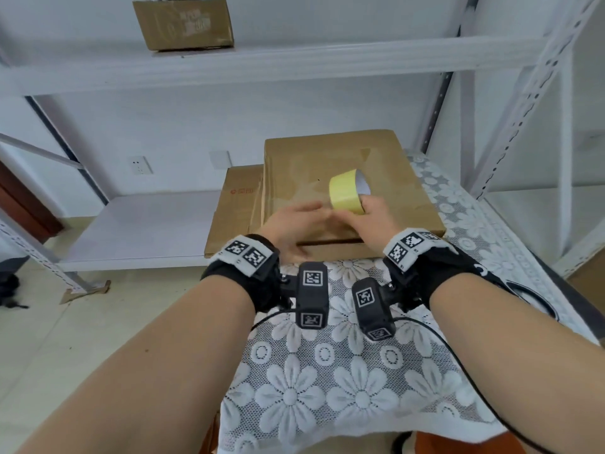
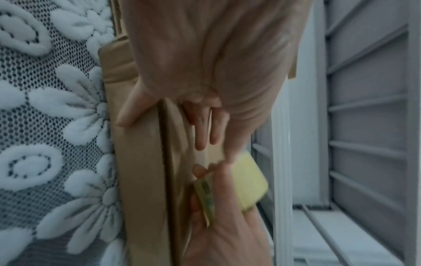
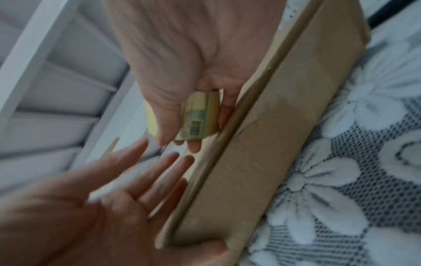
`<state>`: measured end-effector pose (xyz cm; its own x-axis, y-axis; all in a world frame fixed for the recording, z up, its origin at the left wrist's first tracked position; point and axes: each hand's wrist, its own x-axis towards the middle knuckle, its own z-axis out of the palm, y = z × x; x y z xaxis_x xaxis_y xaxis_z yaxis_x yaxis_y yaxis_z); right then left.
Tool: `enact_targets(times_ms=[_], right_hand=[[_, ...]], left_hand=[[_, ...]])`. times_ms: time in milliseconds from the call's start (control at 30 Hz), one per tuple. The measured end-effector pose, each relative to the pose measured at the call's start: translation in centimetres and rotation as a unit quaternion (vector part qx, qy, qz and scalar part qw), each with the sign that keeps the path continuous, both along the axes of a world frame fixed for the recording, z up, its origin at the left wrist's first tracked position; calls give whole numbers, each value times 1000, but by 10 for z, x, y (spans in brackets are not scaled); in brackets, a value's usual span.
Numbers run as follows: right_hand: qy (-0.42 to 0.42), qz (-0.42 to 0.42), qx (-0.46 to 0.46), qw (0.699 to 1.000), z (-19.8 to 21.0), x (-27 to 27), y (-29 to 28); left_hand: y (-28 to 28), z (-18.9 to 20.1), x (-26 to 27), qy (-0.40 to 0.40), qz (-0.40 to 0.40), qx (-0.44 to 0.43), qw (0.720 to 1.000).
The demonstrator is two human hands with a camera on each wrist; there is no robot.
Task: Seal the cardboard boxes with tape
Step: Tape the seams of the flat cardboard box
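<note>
From the head view, a flat cardboard box point(image 1: 343, 178) lay on the lace-covered surface point(image 1: 327, 388); the right hand point(image 1: 373, 217) grasped a yellow tape roll point(image 1: 347, 193) over it, and red print on a second box point(image 1: 235, 211) was unreadable. The left wrist view showed the left hand point(image 2: 205, 63) with straight fingers on the box's near edge. The right wrist view showed a blurred barcode label point(image 3: 196, 122) inside the roll.

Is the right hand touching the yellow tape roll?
Touching. In the right wrist view, the right hand pinches the tape roll between thumb and fingers.
</note>
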<state>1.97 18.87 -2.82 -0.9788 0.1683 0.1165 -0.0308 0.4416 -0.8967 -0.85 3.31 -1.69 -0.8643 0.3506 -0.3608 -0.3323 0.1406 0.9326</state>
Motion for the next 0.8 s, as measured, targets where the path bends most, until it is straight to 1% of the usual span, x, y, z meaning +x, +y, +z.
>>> enact_targets(times_ms=[67,133,233,333,400,467,567,667,733,800], right_hand=[[-15,13,-84,996,9,5,-3],[-39,36,-110,993,17,10,-9],[-64,64,-133,987,17,9,-16],[-93,91,-117,985,16,5,-15],[-115,108,-121,980,15,4,-10],[-122,121,-129,977,16,6,-8],[-106,102,-137,980,16,7,-12],[-94,76,-150,981,13,5,-16],[-82,57,-148,984,13,4,-19],[-75,31,-138,987,12,2,-22]], left_hand=[[-6,8,-1,-96,25,82,992],[-10,11,-1,-121,13,122,985],[-9,12,-4,-112,25,137,984],[-8,13,-7,-117,59,147,980],[-7,12,-9,-127,70,147,978],[-6,11,-11,-119,79,143,979],[-4,10,-12,-96,85,143,981],[-7,9,-10,-93,72,142,983],[-9,8,-8,-91,60,142,984],[-10,6,-6,-79,68,152,983]])
